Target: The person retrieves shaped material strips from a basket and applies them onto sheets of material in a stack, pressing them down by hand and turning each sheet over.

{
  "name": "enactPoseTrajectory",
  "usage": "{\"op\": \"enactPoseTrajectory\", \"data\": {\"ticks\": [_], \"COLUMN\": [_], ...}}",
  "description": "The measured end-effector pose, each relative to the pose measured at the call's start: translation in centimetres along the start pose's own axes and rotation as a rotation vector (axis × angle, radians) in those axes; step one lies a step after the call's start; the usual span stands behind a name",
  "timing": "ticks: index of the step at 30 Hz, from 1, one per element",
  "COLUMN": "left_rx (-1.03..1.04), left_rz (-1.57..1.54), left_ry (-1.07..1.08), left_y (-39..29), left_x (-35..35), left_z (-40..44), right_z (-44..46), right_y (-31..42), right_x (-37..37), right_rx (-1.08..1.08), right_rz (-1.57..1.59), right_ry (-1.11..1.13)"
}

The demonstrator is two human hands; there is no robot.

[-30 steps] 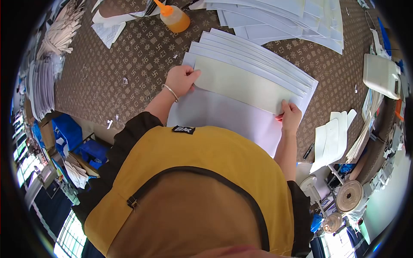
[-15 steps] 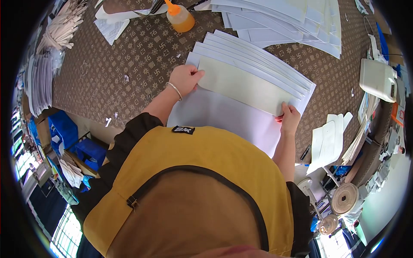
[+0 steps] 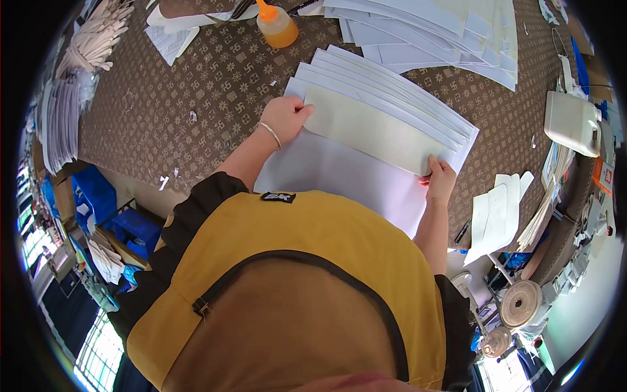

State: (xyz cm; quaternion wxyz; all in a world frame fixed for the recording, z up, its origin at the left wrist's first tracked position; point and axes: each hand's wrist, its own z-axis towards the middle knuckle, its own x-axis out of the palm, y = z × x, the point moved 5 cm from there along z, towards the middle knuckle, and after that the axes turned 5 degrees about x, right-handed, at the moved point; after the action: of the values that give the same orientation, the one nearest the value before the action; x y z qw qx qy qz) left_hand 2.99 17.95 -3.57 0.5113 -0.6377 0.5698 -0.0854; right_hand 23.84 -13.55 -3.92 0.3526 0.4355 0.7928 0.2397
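A long cream paper strip (image 3: 372,134) lies across fanned white sheets (image 3: 398,98) in front of me. At its left end my left hand (image 3: 286,117) pinches the edge between thumb and curled fingers. My right hand (image 3: 439,179) grips the lower right corner, thumb on top and fingers beneath. The strip's upper edge runs alongside the stepped edges of the sheets. Below it, a broad white sheet (image 3: 353,170) reaches down to my yellow apron (image 3: 326,215).
A glue bottle (image 3: 277,29) with orange liquid stands at the back. More white sheets (image 3: 431,32) are spread at the far right. Cut paper pieces (image 3: 499,209) and a pen (image 3: 462,232) lie right, near a white jerrycan (image 3: 571,124). Paper stacks (image 3: 62,127) line the left edge.
My left hand has shifted slightly right and up along the strip's left end. The right hand and the strip look almost unchanged.
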Motion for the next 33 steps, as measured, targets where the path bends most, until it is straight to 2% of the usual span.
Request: {"op": "enactPoseTrajectory", "data": {"ticks": [7,9,12,16,19,21,23,24,25,26,27,29,30,32,33], "left_rx": [0.056,0.085,0.084,-0.021,0.091,0.567,0.918,0.926,0.909,0.888,0.897,0.826,0.787,0.755,0.725], "left_rz": [0.017,0.047,0.005,0.052,0.838,0.733,0.925,0.927,0.914,0.898,0.899,0.924,0.938,0.969,0.993], "left_ry": [-0.008,-0.053,-0.041,-0.009,-0.097,-0.222,-0.114,-0.122,-0.025,0.071,0.057,0.182,0.242,0.236,0.241], "left_y": [0.2,0.0,1.1,-0.3,-4.6,-5.5,-9.2,-9.1,-8.2,-7.3,-7.9,-8.4,-8.4,-9.0,-9.3], "left_x": [0.2,0.0,0.6,-0.1,-1.1,1.2,5.2,6.4,8.3,9.6,9.4,9.1,9.0,9.0,9.2], "left_z": [0.2,0.0,0.7,0.4,-0.3,-0.5,-2.1,-2.1,-2.0,-1.9,-1.8,-1.8,-1.8,-1.9,-2.0], "right_z": [0.3,0.7,0.1,-0.4,-0.4,-0.4,0.0,0.2,0.0,-0.4,-0.9,-3.1,-3.5,-7.4,-6.8], "right_y": [-0.2,-0.2,0.2,1.0,1.3,1.5,2.3,3.2,4.1,4.9,5.9,8.8,8.4,8.8,6.7], "right_x": [-0.4,-0.4,-0.4,-0.1,0.1,0.1,-0.1,0.1,0.2,0.2,0.2,0.5,1.2,3.0,4.0], "right_rx": [0.010,-0.091,-0.063,-0.067,-0.050,-0.041,-0.049,-0.134,-0.214,-0.257,-0.306,-0.450,-0.458,-1.288,-1.290], "right_rz": [-0.077,-0.289,-0.289,-0.260,-0.279,-0.379,-0.426,-0.687,-0.948,-1.081,-1.212,-1.281,-1.275,-0.882,-0.870], "right_ry": [-0.026,-0.004,-0.034,-0.001,0.011,0.036,0.043,0.083,0.121,0.136,0.148,-0.139,-0.143,-0.444,-0.460]}}
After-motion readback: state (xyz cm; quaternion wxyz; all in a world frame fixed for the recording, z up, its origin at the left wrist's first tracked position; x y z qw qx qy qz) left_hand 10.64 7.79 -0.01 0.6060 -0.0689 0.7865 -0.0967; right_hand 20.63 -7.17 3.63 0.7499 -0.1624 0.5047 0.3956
